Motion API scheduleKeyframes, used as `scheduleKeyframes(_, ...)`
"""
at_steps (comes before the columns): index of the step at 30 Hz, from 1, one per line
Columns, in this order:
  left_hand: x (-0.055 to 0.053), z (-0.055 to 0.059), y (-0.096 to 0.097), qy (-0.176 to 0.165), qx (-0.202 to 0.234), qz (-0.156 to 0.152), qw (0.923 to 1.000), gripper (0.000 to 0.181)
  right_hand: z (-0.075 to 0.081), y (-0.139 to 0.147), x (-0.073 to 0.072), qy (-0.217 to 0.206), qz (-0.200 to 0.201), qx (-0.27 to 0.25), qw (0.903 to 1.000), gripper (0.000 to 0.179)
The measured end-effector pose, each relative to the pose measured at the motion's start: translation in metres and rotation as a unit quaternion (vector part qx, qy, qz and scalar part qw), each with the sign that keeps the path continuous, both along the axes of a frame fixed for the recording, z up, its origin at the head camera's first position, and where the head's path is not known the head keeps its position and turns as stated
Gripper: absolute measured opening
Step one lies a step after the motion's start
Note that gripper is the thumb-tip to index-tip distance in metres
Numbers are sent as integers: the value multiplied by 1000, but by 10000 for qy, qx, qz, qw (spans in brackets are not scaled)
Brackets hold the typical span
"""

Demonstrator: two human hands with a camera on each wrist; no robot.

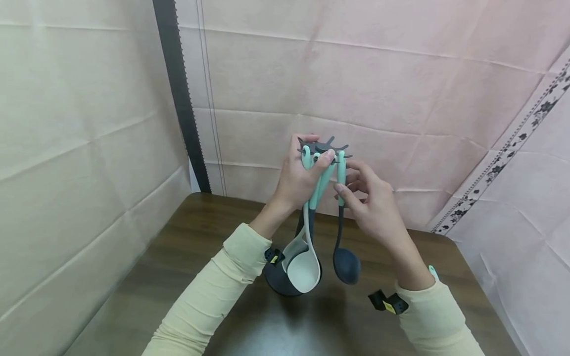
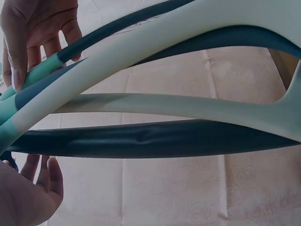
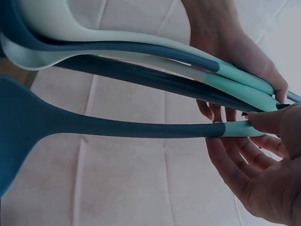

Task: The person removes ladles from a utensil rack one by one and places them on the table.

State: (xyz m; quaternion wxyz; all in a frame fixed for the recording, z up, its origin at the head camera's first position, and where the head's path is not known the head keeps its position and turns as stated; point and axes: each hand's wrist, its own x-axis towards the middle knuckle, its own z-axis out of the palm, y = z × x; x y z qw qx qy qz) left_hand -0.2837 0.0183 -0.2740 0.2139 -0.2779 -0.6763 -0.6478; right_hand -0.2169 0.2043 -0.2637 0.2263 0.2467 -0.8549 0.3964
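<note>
A dark utensil stand (image 1: 331,147) has a hooked top with several utensils hanging from it by mint handles. My left hand (image 1: 296,175) grips the stand at its top, thumb over the hooks and handle ends. On the right side hangs a dark spoon (image 1: 346,266) with a mint handle (image 1: 341,178); my right hand (image 1: 371,202) pinches this handle between thumb and fingers. In the right wrist view the spoon's dark shaft (image 3: 155,131) runs apart from the other utensils. Two pale utensils, including a round-bowled ladle (image 1: 305,272), hang low on the left, over the stand's round base (image 1: 278,284).
A brown wooden table (image 1: 213,217) lies beneath, with pale cloth walls (image 1: 378,89) behind it and at both sides. A small mint tip (image 1: 433,272) shows beside the right sleeve. Black camera mounts (image 1: 388,302) sit at both wrists.
</note>
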Motion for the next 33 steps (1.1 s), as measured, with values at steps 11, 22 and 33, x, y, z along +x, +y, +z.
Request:
scheduleKeyframes(11,1,-1,-1,0,-65,92,9999,69,0,1,1,-20,49,-122,9999,43)
scheduleKeyframes(22,1,0,0,9,-32,22,10000,67,2,5,6,40,-99,-48,9999,45)
scheduleKeyframes(33,2,0,-2,38,-18,-4,10000,67,3,5,8,142,-111,-138,9997,43)
